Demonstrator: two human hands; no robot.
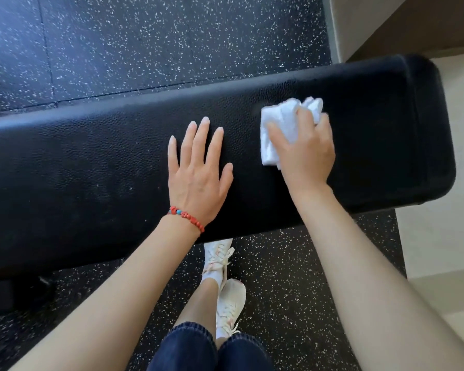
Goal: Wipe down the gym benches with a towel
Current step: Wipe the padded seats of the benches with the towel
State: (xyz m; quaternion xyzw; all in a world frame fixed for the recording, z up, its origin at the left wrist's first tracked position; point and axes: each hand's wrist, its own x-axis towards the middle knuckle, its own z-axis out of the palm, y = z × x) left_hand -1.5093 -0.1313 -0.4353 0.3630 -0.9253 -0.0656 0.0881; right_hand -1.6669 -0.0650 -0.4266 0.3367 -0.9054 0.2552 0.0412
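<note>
On top of the long black padded gym bench with its pebbled vinyl cover (105, 162), both hands are at work. The right hand (304, 153) is closed around a crumpled white cloth towel (276, 127), pressing it to the pad near the bench's right end; the towel bunches out above and to the left of the fingers. The left hand (198, 170) lies open and flat, fingers spread, palm on the vinyl just beside the towel, gripping nothing. A red beaded bracelet with a blue bead (186, 215) sits on that wrist.

The step in hand looks like wiping the right-hand stretch of the pad. To do it well, I would judge that the towel should be flattened a little so more cloth meets the surface, and drawn in overlapping passes along the length, carried over the rounded end and the front edge where sweat gathers. The flat left hand seems to serve as a brace; it should shift aside so its own patch gets wiped too. The grained vinyl probably holds grime in its texture, so firm pressure would help.

Most of the pad to the left is in view, and whether it has been cleaned I cannot tell. Beneath lies black rubber flooring flecked with white (145, 44). A pale wall (373, 20) stands at the upper right, with pale flooring to the right of the bench's end. Near the front edge stand the person's white laced sneakers (225, 285) and dark blue jeans (193, 346).
</note>
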